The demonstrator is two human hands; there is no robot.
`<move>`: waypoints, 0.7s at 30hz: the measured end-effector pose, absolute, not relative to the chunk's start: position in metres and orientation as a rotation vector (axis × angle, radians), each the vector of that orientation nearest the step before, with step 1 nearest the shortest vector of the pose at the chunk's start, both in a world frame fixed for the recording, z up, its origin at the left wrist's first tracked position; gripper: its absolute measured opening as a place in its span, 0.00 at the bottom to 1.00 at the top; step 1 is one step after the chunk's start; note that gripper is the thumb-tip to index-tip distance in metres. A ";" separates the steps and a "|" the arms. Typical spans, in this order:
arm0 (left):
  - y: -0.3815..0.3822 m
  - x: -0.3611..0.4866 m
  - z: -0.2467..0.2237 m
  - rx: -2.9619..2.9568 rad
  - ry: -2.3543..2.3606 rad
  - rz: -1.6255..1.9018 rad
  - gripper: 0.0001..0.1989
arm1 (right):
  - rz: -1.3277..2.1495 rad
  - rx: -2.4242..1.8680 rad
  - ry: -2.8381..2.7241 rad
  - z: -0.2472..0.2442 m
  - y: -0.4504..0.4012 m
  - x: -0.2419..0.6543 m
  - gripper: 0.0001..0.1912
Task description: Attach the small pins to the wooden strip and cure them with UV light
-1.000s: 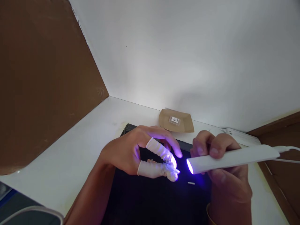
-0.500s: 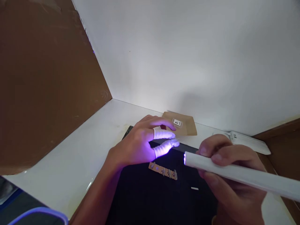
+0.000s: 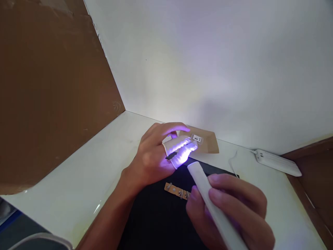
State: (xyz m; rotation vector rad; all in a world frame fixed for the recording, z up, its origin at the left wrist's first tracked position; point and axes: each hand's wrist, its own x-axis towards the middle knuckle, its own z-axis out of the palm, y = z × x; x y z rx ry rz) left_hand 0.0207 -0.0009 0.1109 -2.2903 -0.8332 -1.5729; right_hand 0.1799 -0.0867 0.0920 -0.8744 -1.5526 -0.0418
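Note:
My left hand wears white finger cots on its thumb and index finger. Those two tips are pinched close together; whatever lies between them is too small to make out. In my right hand is a white UV light stick, its end tilted up toward the left fingertips. Violet light falls on the finger cots; the stick does not touch them. Beneath the hands, a tan strip with several small clear and metal pieces lies on the black mat. My right hand hides the strip's right end.
Behind my left hand sits a shallow brown paper tray with a labelled clear packet. A white power strip with a cable lies at the right. A brown board stands left, and a white wall rises behind.
My right hand has moved left and down, swinging the light stick's end upward and closer to my left fingertips. My left hand has risen slightly. The violet glow now falls mainly on the finger cots.

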 end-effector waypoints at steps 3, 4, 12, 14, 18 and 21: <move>-0.002 0.025 0.109 -2.221 -0.808 -1.557 0.08 | -0.249 -0.894 -1.473 0.084 -0.088 0.174 0.15; -0.003 0.027 0.108 -2.196 -0.791 -1.557 0.08 | -0.274 -0.899 -1.474 0.082 -0.087 0.173 0.17; -0.014 0.051 0.101 -2.036 -0.870 -1.691 0.08 | -0.286 -0.996 -1.383 0.084 -0.089 0.160 0.16; -0.015 0.052 0.101 -2.033 -0.882 -1.699 0.08 | -0.316 -0.994 -1.392 0.084 -0.090 0.158 0.15; -0.014 0.048 0.103 -2.112 -0.872 -1.679 0.08 | -0.358 -0.975 -1.360 0.088 -0.088 0.166 0.14; -0.007 0.044 0.104 -2.267 -0.824 -1.774 0.07 | -0.270 -0.973 -1.373 0.097 -0.082 0.182 0.13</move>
